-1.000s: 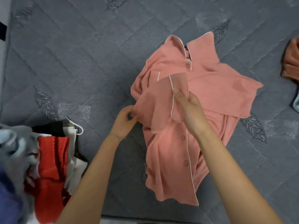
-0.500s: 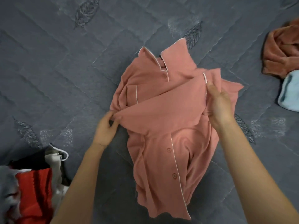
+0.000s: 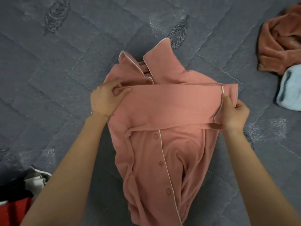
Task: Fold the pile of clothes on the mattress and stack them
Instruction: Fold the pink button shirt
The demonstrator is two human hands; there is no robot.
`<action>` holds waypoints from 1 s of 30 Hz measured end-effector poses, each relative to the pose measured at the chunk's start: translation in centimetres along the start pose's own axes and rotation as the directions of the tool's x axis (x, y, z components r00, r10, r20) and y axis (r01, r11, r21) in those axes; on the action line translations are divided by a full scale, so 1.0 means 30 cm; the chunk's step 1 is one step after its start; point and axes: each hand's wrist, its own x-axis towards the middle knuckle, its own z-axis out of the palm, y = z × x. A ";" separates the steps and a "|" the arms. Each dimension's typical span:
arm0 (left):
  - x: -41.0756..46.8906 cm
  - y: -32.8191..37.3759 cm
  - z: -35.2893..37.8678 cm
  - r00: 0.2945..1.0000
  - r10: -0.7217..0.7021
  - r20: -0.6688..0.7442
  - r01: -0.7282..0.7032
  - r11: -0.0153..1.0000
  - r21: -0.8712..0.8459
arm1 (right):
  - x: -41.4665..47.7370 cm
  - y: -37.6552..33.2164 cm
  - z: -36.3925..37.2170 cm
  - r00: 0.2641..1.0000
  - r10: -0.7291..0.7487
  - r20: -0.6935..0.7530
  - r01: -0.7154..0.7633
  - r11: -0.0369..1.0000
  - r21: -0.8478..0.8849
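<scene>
The gray quilted mattress [image 3: 65,82] carries everything in view. At its middle lies the shirt [image 3: 154,160], front side up. It is salmon-pink and soft-looking, with thin white piping along the placket and the collar [image 3: 160,62].

The collar points away from the person and the hem toward them. The body is rumpled, with long creases running down both sides of the placket. Three buttons [image 3: 155,136] show in a line beside the piping below the chest.

One sleeve [image 3: 171,105] is laid flat across the chest as a wide band running side to side, and it covers the top of the placket.

The left hand [image 3: 104,100] pinches the band's end at the shirt's left shoulder, thumb and fingertips closed on the fabric. The right hand [image 3: 234,115] grasps the cuff end at the shirt's right edge. Its thumb lies along the piped cuff and its fingers are curled under.

Other clothes lie around the shirt:
- Well off to its near left, at the frame's corner, is part of the pile [image 3: 17,199] — red, black and white pieces tangled together.
- To its far right sits a bunched rust garment [image 3: 283,46].
- A pale blue cloth [image 3: 291,88] touches the rust garment's near edge, apart from the shirt.
</scene>
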 end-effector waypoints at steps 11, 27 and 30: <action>-0.132 0.013 0.191 0.923 0.381 -0.058 -0.362 0.909 0.208 | -0.003 0.061 0.001 0.802 -0.596 0.038 0.525 0.673 -0.521; -0.387 0.049 0.256 0.906 0.353 0.233 -0.412 0.863 0.293 | -0.143 0.227 0.021 0.759 -0.379 0.529 0.651 0.438 -0.620; -0.560 0.037 0.246 0.901 0.340 0.270 -0.420 0.841 0.343 | -0.246 0.296 -0.049 0.756 -0.341 0.559 0.655 0.422 -0.627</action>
